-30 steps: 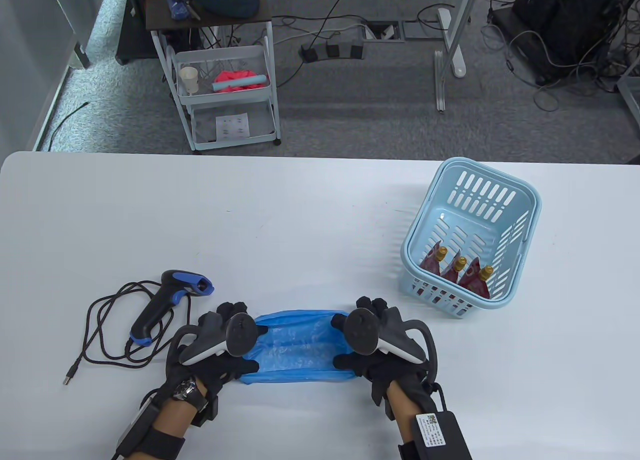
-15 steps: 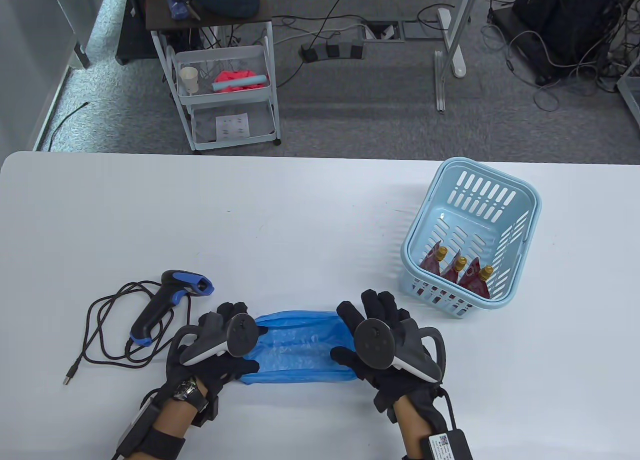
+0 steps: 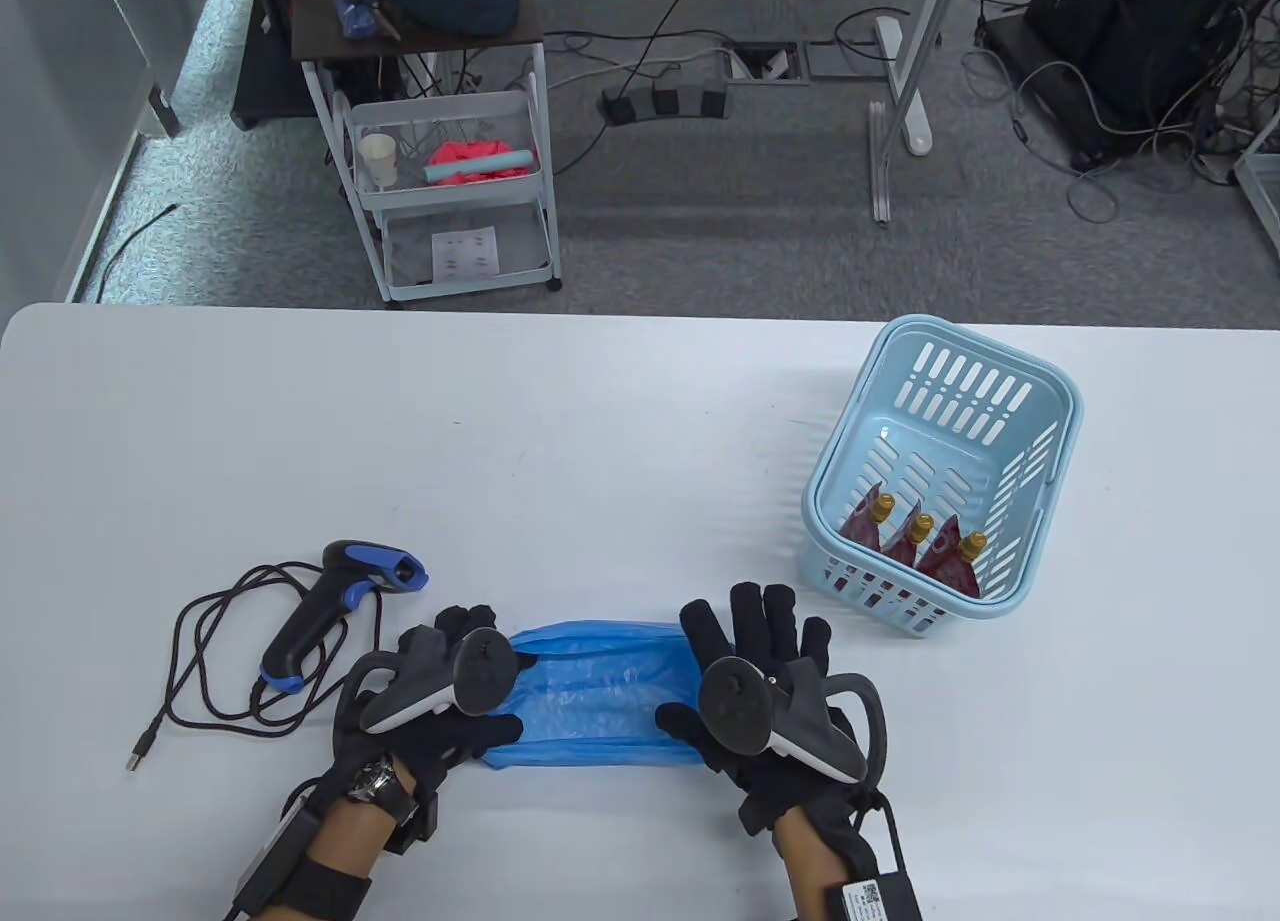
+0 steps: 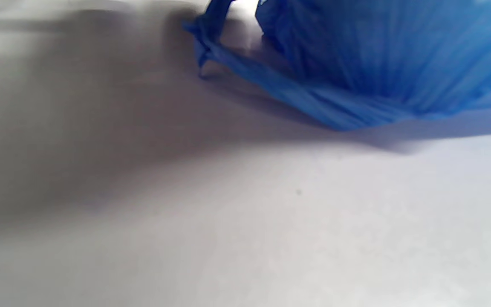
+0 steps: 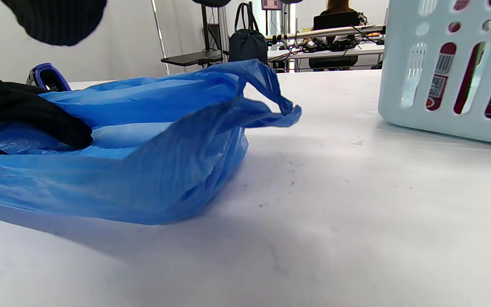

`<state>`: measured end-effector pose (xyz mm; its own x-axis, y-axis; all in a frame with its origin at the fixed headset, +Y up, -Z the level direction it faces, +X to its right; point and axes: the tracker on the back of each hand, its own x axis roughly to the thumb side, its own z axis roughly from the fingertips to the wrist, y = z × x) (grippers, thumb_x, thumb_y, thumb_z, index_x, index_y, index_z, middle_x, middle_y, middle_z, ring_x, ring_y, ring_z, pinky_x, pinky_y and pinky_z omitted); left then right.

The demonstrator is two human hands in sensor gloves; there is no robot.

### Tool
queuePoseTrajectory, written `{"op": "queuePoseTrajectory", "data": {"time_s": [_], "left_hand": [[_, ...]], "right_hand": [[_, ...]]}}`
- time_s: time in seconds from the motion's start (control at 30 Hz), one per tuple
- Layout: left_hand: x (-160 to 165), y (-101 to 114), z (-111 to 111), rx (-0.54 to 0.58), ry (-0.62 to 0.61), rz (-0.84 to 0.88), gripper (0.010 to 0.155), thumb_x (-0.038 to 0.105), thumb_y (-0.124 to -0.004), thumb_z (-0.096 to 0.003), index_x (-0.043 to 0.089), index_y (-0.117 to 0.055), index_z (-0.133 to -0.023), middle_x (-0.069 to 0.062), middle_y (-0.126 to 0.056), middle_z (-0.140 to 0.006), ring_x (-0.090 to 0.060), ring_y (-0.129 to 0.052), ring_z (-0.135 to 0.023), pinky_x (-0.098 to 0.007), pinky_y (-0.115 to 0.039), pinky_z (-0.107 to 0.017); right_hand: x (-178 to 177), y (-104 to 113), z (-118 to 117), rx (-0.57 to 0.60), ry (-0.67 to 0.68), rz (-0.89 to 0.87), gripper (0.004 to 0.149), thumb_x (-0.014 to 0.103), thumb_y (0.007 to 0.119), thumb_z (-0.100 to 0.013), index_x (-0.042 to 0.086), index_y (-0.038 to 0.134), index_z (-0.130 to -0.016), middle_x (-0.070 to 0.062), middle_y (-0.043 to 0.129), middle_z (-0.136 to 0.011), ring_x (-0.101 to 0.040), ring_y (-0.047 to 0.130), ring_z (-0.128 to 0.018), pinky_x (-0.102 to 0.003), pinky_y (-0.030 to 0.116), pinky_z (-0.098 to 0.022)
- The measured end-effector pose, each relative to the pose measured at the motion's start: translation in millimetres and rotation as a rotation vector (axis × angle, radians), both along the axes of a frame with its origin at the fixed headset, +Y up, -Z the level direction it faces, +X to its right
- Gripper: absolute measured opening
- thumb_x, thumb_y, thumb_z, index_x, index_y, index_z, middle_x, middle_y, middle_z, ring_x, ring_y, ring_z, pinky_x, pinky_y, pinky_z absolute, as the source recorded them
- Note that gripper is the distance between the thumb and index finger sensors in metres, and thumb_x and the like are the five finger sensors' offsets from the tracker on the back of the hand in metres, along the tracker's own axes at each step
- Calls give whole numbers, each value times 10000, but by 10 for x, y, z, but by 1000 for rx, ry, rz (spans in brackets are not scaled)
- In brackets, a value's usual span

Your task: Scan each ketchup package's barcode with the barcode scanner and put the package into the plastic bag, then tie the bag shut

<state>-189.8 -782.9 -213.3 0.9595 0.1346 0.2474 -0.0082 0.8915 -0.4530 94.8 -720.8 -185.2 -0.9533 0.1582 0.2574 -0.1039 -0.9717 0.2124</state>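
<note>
A crumpled blue plastic bag [image 3: 590, 691] lies flat near the table's front edge, its mouth gaping in the right wrist view [image 5: 143, 140]. My left hand [image 3: 450, 661] grips the bag's left end, thumb on top of the plastic. My right hand [image 3: 750, 651] is at the bag's right end with its fingers spread straight; only the thumb touches the plastic. The black-and-blue barcode scanner [image 3: 330, 611] lies left of my left hand. Three red ketchup packages [image 3: 910, 541] stand in the light blue basket [image 3: 1040, 411] at the right.
The scanner's black cable [image 3: 200, 661] coils on the table at the far left. The basket's slotted wall [image 5: 450, 68] stands close on the right of my right hand. Beyond the table's far edge a white trolley [image 3: 450, 191] stands on the floor.
My right hand has let go of the bag's right end and straightened its fingers, shifting slightly right. The left hand and the bag have stayed in place.
</note>
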Motion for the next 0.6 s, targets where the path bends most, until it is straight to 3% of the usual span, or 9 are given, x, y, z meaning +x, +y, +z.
{"op": "queuePoseTrajectory", "data": {"time_s": [0.37, 0.6], "left_hand": [[-115, 78, -38, -38, 45, 279, 703, 585, -778, -432, 394, -617, -1089, -86, -351, -1214, -448, -395, -1138, -671, -418, -792], [-176, 163, -43, -38, 54, 363, 660, 591, -777, -431, 388, -690, -1053, -91, -344, -1214, -451, -381, -1139, -675, -413, -790]], "right_hand": [[34, -24, -4, -13, -12, -14, 902, 664, 656, -492, 226, 256, -1172, -253, 136, -1195, -520, 109, -1071, -740, 199, -725], [56, -25, -5, -12, -18, -29, 894, 658, 656, -495, 227, 260, -1171, -252, 136, -1194, -521, 113, -1071, -740, 204, -725]]}}
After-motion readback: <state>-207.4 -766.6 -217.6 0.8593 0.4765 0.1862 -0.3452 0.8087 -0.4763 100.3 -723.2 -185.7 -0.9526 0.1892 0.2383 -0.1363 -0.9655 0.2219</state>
